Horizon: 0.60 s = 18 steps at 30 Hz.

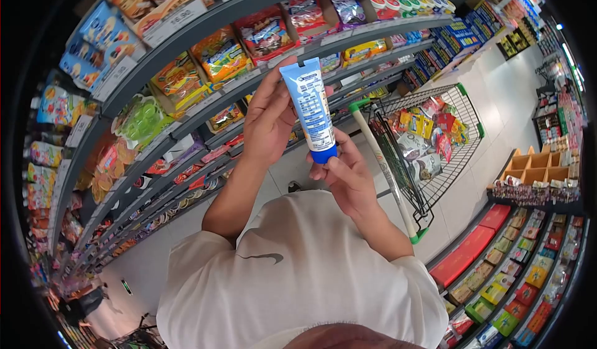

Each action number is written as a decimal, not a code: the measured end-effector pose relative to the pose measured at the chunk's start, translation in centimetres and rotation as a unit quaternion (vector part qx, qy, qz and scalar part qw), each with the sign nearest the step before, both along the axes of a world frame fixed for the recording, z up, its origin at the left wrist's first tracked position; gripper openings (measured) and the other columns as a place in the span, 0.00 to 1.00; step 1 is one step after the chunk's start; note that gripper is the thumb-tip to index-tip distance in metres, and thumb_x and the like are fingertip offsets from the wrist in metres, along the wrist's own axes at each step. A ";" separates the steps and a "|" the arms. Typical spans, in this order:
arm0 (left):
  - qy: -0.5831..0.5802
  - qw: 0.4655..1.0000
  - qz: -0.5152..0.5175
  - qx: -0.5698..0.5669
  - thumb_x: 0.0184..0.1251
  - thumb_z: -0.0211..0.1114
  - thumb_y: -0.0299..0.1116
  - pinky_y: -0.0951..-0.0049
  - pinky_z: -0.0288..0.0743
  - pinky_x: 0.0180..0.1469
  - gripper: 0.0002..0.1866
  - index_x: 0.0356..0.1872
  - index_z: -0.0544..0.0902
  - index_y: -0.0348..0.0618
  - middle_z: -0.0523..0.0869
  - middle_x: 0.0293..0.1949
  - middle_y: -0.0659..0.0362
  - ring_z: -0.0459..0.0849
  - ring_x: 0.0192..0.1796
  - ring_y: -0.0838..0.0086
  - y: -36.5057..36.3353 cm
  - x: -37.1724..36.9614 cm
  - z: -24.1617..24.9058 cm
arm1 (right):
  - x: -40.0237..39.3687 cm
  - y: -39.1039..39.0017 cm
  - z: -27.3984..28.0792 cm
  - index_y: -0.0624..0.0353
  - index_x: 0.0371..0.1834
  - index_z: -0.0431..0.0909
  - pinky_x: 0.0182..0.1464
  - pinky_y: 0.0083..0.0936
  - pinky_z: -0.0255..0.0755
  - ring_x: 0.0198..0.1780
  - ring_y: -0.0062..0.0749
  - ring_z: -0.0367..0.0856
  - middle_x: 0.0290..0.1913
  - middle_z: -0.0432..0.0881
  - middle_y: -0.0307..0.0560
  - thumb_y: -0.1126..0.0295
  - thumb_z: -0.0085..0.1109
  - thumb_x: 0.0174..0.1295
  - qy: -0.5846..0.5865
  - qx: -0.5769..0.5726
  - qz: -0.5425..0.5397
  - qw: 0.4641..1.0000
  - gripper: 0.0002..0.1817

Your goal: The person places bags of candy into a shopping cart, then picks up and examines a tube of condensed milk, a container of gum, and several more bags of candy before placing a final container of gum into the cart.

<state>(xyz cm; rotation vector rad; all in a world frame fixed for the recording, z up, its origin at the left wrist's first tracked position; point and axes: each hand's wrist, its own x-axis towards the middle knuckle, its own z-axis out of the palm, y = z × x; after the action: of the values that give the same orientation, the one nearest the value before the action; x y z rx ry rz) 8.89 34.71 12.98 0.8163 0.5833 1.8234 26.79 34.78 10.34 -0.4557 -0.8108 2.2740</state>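
A light blue and white squeeze tube (313, 114) with a dark blue cap (324, 155) is held up before my chest, cap end down, with printed text facing me. My left hand (270, 122) supports it at the left edge near the flat crimped top, some fingers hidden behind. At the lower end, my right hand (347, 178) grips the cap between thumb and fingers. Fine print on the tube is too small to read.
Shelves of bagged sweets (225, 53) curve across the front and left. A wire shopping cart (429, 193) with a green-ended handle (380, 153) stands to the right, holding several snack packets (429, 128). Boxed goods (497, 287) fill shelves at lower right.
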 end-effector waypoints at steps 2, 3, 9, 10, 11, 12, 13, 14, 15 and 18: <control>-0.016 1.000 -0.004 0.011 0.77 0.48 0.29 0.52 0.73 0.65 0.25 0.73 0.62 0.41 0.73 0.66 0.48 0.79 0.62 0.50 1.0 0.8 -0.9 | 0.6 0.3 -0.1 0.60 0.70 0.62 0.50 0.30 0.75 0.44 0.33 0.81 0.51 0.80 0.50 0.66 0.65 0.62 -0.021 0.018 -0.035 0.999 0.34; -0.025 1.000 -0.004 -0.003 0.77 0.48 0.29 0.50 0.71 0.66 0.25 0.72 0.62 0.41 0.73 0.66 0.48 0.78 0.62 0.48 1.4 1.2 -1.0 | 0.9 0.6 -0.7 0.59 0.71 0.61 0.49 0.30 0.75 0.46 0.34 0.81 0.53 0.79 0.48 0.67 0.65 0.62 -0.008 0.026 -0.029 0.999 0.35; 0.138 0.980 -0.007 -0.142 0.73 0.55 0.30 0.57 0.73 0.64 0.29 0.73 0.61 0.43 0.69 0.68 0.42 0.78 0.63 0.53 3.1 5.3 -4.6 | 4.6 3.0 -5.1 0.62 0.64 0.68 0.47 0.25 0.76 0.40 0.27 0.82 0.49 0.81 0.46 0.63 0.57 0.69 -0.034 -0.018 0.006 0.999 0.23; 0.167 0.973 -0.028 -0.159 0.72 0.56 0.30 0.59 0.72 0.63 0.29 0.73 0.61 0.42 0.70 0.68 0.44 0.78 0.62 0.55 2.9 5.8 -5.5 | 5.5 3.8 -6.3 0.62 0.63 0.69 0.46 0.24 0.77 0.38 0.26 0.82 0.48 0.82 0.47 0.62 0.56 0.70 -0.055 -0.043 -0.027 0.997 0.22; 0.196 0.963 -0.047 -0.177 0.71 0.57 0.30 0.61 0.72 0.63 0.30 0.73 0.61 0.42 0.71 0.67 0.46 0.78 0.62 0.58 2.7 6.3 -6.6 | 6.8 4.7 -7.7 0.63 0.62 0.69 0.44 0.24 0.77 0.36 0.26 0.82 0.46 0.83 0.47 0.62 0.55 0.71 -0.076 -0.068 -0.058 0.993 0.22; 0.224 0.953 -0.064 -0.195 0.71 0.58 0.30 0.62 0.72 0.63 0.31 0.73 0.60 0.42 0.72 0.67 0.47 0.79 0.62 0.60 2.3 6.6 -7.8 | 8.3 5.7 -9.1 0.63 0.60 0.70 0.43 0.23 0.77 0.35 0.25 0.82 0.45 0.83 0.47 0.61 0.54 0.71 -0.096 -0.095 -0.086 0.987 0.21; 0.203 0.951 -0.101 -0.211 0.70 0.58 0.28 0.66 0.72 0.61 0.29 0.72 0.63 0.41 0.75 0.65 0.50 0.80 0.60 0.65 1.9 6.7 -9.2 | 10.1 7.0 -10.8 0.63 0.59 0.71 0.41 0.22 0.77 0.34 0.26 0.82 0.44 0.84 0.48 0.60 0.53 0.72 -0.096 -0.129 -0.128 0.979 0.20; 0.183 0.947 -0.134 -0.226 0.70 0.59 0.25 0.70 0.72 0.59 0.27 0.70 0.66 0.40 0.77 0.62 0.52 0.81 0.58 0.69 1.3 6.4 -10.7 | 12.1 8.4 -12.6 0.63 0.57 0.72 0.38 0.22 0.78 0.33 0.26 0.82 0.43 0.84 0.48 0.60 0.52 0.72 -0.094 -0.164 -0.165 0.968 0.19; 0.199 0.932 -0.170 -0.250 0.70 0.59 0.26 0.71 0.72 0.58 0.26 0.68 0.68 0.39 0.78 0.61 0.53 0.81 0.57 0.70 0.6 6.4 -11.8 | 14.5 10.1 -15.0 0.62 0.54 0.73 0.37 0.23 0.79 0.32 0.27 0.83 0.42 0.84 0.48 0.61 0.53 0.71 -0.100 -0.204 -0.199 0.953 0.17; 0.222 0.904 -0.215 -0.295 0.68 0.62 0.31 0.70 0.72 0.58 0.21 0.61 0.74 0.42 0.80 0.59 0.57 0.81 0.57 0.70 -0.9 6.2 -14.2 | 21.4 15.2 -20.8 0.58 0.48 0.74 0.27 0.21 0.79 0.31 0.27 0.85 0.39 0.86 0.46 0.62 0.56 0.69 -0.160 -0.241 -0.298 0.910 0.12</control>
<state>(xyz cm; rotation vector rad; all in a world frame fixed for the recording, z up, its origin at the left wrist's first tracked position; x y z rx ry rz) 15.08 33.83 -1.21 0.8508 1.0861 0.9665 48.18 49.95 -10.51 -1.1557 -0.1814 1.8107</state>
